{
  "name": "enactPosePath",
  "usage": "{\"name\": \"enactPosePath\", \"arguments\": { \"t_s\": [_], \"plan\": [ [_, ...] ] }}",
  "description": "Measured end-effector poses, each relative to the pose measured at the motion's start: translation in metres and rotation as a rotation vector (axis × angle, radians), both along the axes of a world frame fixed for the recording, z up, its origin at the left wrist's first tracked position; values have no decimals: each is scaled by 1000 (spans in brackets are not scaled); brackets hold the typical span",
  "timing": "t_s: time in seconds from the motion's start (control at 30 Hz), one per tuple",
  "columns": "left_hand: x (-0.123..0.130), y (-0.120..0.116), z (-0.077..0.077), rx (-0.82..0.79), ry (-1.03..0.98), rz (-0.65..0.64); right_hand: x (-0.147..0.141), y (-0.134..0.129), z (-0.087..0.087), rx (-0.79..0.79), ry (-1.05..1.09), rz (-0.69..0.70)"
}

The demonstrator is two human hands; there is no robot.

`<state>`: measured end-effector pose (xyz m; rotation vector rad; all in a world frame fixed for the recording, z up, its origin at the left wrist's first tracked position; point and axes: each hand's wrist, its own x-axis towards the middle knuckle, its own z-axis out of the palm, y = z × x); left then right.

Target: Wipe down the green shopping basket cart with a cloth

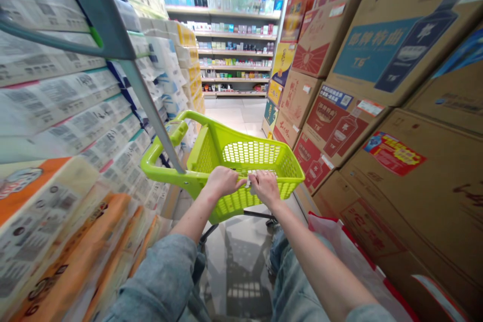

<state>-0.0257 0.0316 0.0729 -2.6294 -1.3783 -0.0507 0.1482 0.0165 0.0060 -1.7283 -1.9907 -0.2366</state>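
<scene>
A lime-green plastic shopping cart (241, 206) stands sideways before me, its basket showing no goods that I can make out. My left hand (223, 181) is closed over the cart's near rim, thumb stretched toward the other hand. Close beside it, my right hand (265, 186) curls over the same rim. Between the two hands, at my right fingertips, is a small white crumpled thing (249, 180), too small to name. The fingers beyond the rim are partly hidden. The cart's push handle (151, 161) curves off to the left.
Stacked cardboard cartons (373, 55) rise on the right, with a red-edged white bag (350, 246) below. Packs of paper goods (109, 141) line the left, orange packs (75, 256) nearest. A grey post (151, 110) crosses the upper left. Shelves of small goods (237, 35) stand ahead.
</scene>
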Motion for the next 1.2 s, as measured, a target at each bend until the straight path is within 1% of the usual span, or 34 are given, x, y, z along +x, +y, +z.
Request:
{"name": "enactPosePath", "arguments": {
  "t_s": [0.07, 0.17, 0.27, 0.33, 0.4, 0.53, 0.63, 0.73, 0.8, 0.87, 1.1, 1.13, 1.2],
  "plan": [
    [-1, -1, 0, 5, 0, -6, 0, 0, 3, -21, -27, 28],
    [-3, -2, 0, 3, -5, -7, 9, 1, 6, -36, -77, 85],
    [-2, -3, 0, 4, -6, -8, 20, 1, 6, -61, -95, 83],
    [-2, -5, 1, 8, -4, -9, 29, 1, 5, -84, -90, 46],
    [-2, -5, 1, 17, 1, -15, 41, -1, 3, -111, -97, -20],
    [-2, -4, 0, 28, 14, -26, 75, -7, 1, -195, -168, -145],
    [-3, -3, -2, 28, 16, -33, 97, -9, 0, -255, -153, -235],
    [-3, -3, -3, 36, 9, -34, 105, -10, 0, -278, -134, -296],
    [-2, -3, -3, 30, 5, -30, 99, -10, 2, -283, -142, -303],
    [-2, -4, -3, 17, 3, -27, 84, -10, 4, -279, -147, -284],
    [-2, -6, -2, 25, -10, -29, -5, -13, 14, -157, -77, -100],
    [-2, -6, -2, 22, -11, -30, -13, -14, 14, -135, -68, -92],
    [-3, -7, -1, 22, -9, -32, -20, -14, 14, -110, -59, -50]
  ]
}}
